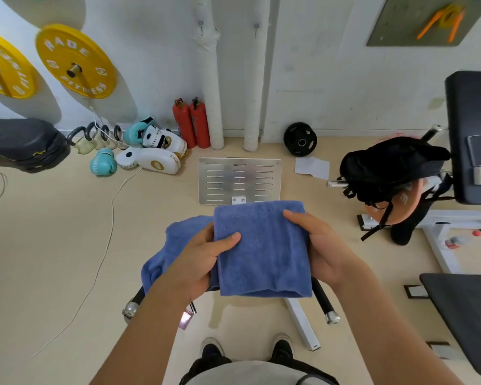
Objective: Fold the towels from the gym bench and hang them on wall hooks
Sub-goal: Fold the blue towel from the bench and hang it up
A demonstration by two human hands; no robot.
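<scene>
Now the fingers [228,238] of the left hand [197,259] and those of the right hand [321,245] are closed on opposite edges of a folded blue towel [261,251], held in the air above the floor [53,245]. Beyond it, two hooks [201,25] stick out of the white wall [317,79].

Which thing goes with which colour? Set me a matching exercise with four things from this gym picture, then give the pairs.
Things:
1. towel
2. weight plate on the wall
3. fire extinguishers
4. backpack

Colours:
A. red
B. black
C. blue
D. yellow

Pairs: 1-C, 2-D, 3-A, 4-B
</scene>
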